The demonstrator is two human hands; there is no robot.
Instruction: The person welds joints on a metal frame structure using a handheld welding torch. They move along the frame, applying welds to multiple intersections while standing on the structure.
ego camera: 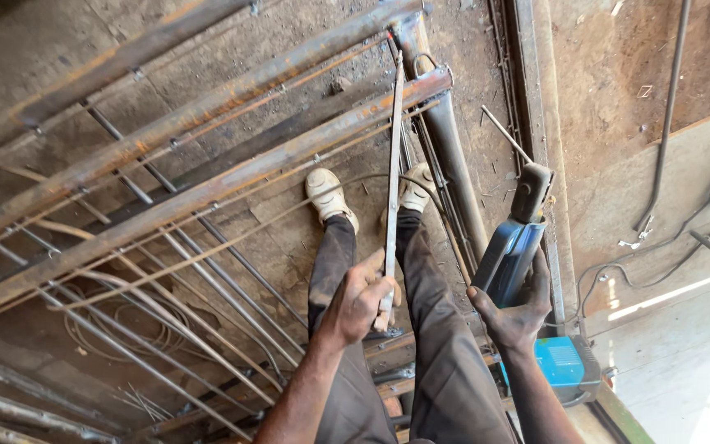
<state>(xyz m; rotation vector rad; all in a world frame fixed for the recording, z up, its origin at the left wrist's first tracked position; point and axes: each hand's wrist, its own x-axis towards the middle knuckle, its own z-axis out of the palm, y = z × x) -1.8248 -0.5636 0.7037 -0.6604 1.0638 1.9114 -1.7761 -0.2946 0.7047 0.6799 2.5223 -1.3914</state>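
Left hand (361, 298) grips a thin flat steel bar (393, 177); right hand (513, 311) holds the blue electrode holder (516, 238). Its rod could stray onto the rusty steel frame (207, 185) beside the bar.

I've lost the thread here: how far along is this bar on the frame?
Done: several thin rods already sit under the rusty frame rails. In hand: the left hand holds a flat metal bar up to the rail end, and the right hand grips the blue electrode holder. Left: no arc or spark shows at that joint.
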